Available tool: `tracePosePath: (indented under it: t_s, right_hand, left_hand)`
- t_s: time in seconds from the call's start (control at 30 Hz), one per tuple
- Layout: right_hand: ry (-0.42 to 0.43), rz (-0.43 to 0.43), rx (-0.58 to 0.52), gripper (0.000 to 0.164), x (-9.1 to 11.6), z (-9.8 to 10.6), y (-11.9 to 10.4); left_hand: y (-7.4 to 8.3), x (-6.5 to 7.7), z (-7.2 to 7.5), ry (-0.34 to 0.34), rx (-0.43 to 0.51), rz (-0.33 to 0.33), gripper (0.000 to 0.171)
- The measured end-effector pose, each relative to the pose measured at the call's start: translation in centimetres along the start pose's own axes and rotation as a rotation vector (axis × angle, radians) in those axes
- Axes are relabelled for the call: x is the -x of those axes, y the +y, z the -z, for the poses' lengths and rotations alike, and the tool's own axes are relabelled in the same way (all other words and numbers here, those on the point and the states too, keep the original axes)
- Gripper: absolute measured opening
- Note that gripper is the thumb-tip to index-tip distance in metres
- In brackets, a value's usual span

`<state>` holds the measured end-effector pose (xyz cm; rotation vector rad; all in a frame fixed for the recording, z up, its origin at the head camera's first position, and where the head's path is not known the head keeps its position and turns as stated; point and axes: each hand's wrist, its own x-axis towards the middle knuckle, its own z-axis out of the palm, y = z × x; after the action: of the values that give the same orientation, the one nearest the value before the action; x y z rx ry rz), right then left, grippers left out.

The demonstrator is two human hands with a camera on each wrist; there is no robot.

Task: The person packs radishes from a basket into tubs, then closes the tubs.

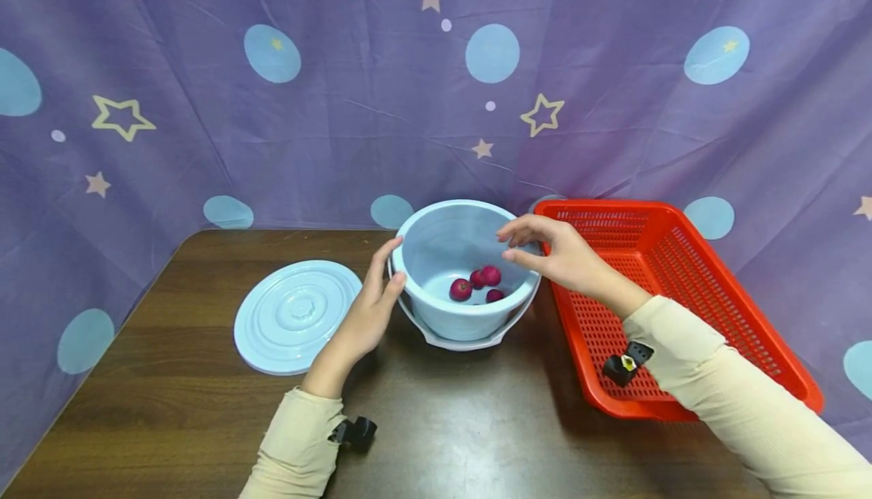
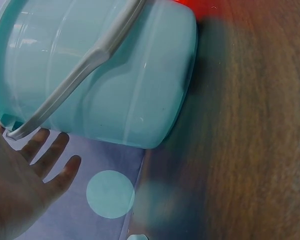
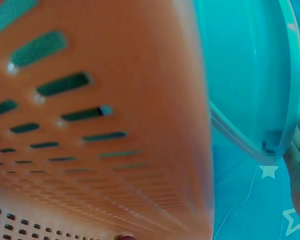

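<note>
A light-blue bucket (image 1: 456, 317) stands upright at the middle of the table, its pale handle (image 2: 85, 65) hanging down the front. Several small, round, dark-red fruits or vegetables (image 1: 461, 289) lie on its bottom; their exact kind is unclear. My left hand (image 1: 368, 310) touches the left side of the rim, fingers extended in the left wrist view. Above the right rim is my right hand (image 1: 568, 257), its fingers gently bent and the thumb apart, with nothing visible between them. To the right lies a red perforated basket (image 1: 593, 325), below my right forearm.
A round light-blue lid (image 1: 300, 313) lies flat on the brown wooden table (image 1: 170, 378), left of the bucket. Behind the table hangs a purple curtain (image 1: 327, 120) with stars and circles. In the right wrist view, a dark-red round thing (image 3: 125, 237) shows at the bottom edge.
</note>
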<state>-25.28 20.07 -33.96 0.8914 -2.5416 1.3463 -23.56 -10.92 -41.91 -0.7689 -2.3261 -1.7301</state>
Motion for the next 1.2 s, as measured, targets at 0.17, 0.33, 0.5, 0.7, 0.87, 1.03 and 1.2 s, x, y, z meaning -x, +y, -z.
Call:
tracePosePath:
  t_s: [0.17, 0.33, 0.5, 0.7, 0.87, 1.03, 1.2]
  right_hand:
    - [0.063, 0.024, -0.005, 0.026, 0.3, 0.7, 0.2]
    - [0.146, 0.013, -0.002, 0.023, 0.9, 2.1, 1.0]
    - [0.161, -0.061, 0.024, 0.024, 1.4, 3.4, 2.7]
    - [0.114, -0.166, 0.071, 0.030, 1.9, 4.7, 5.1]
    - [0.080, -0.257, 0.119, 0.029, 2.1, 5.5, 6.9]
    - [0.027, -0.331, 0.137, 0.029, 2.2, 5.9, 8.7]
    - [-0.048, -0.388, 0.193, 0.027, 2.2, 6.2, 10.1]
  left_hand:
    - [0.1, 0.0, 0.0, 0.004, -0.003, 0.005, 0.051]
    - [0.2, 0.0, 0.0, 0.002, -0.006, 0.010, 0.052]
    - [0.2, 0.0, 0.1, 0.006, -0.017, 0.013, 0.052]
    - [0.2, 0.0, 0.1, 0.001, -0.016, 0.018, 0.052]
    - [0.2, 0.1, 0.0, 0.005, -0.012, 0.019, 0.052]
    - [0.1, 0.1, 0.0, 0.006, -0.016, 0.019, 0.051]
    - [0.1, 0.1, 0.1, 0.002, -0.018, 0.023, 0.052]
